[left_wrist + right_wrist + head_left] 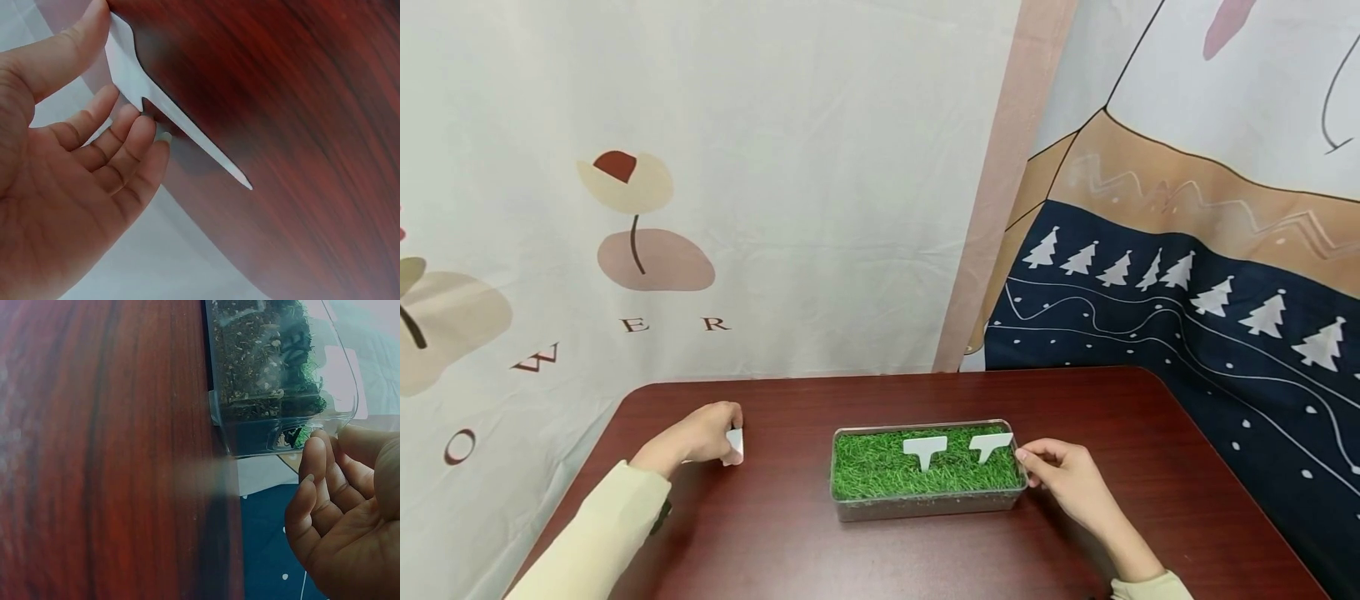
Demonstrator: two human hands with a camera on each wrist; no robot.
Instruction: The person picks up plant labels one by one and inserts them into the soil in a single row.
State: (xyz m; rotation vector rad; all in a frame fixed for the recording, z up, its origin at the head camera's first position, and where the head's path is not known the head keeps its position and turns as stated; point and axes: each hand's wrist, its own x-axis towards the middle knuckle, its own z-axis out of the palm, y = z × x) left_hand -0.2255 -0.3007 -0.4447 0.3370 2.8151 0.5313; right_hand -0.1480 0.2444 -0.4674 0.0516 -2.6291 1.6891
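Note:
On the table's left side, my left hand holds a white T-shaped plant label between thumb and fingertips. In the left wrist view the label lies tilted over the wood, its pointed stem reaching away from the fingers. My right hand pinches the right end of a clear plastic planter box, thumb and index finger at its rim. Green grass fills the box, and dark soil shows through its wall. Two white plant labels stand in the grass, the right one tilted.
The box stands on a dark red wooden table with rounded corners. Behind the table hangs a pale printed curtain. At the right is a navy and tan one with white trees.

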